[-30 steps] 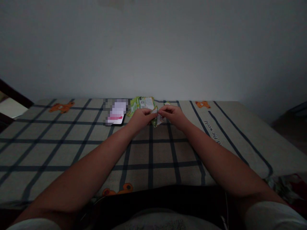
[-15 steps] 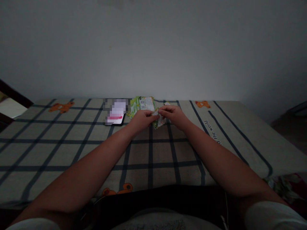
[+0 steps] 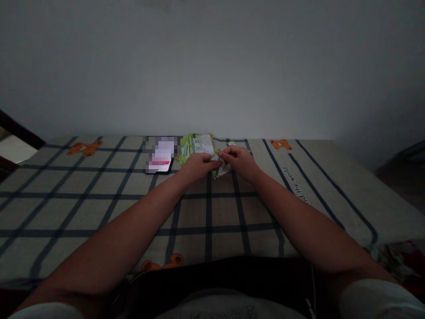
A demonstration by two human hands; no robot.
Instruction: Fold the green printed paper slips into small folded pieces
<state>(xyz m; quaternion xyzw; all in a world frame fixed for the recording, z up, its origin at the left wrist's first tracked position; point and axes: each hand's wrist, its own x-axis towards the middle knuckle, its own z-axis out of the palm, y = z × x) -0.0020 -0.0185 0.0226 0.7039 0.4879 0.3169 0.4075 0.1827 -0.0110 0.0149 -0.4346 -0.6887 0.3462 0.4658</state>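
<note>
Both hands meet over the far middle of the table. My left hand [image 3: 200,165] is closed, its thumb pressing on a small green and white printed packet [image 3: 217,173]. From the other side, my right hand [image 3: 239,161] pinches the same packet with thumb and fingertips. The fingers partly cover it, so I cannot tell whether it is torn. Just behind my left hand lies a larger green and white packet [image 3: 203,144], flat, with printed text. A bit of printed wrapper [image 3: 231,143] shows behind my right hand.
A phone [image 3: 162,159] with a lit, partly blurred screen lies left of the packets. The checked cloth [image 3: 226,212] with bear prints covers the table. A pale wall [image 3: 212,79] rises behind its far edge. Dark wooden furniture [image 3: 20,133] stands at the left.
Both hands stay in nearly the same place on the small packet. The fingers have shifted slightly, with the left thumb a little further to the right.
</note>
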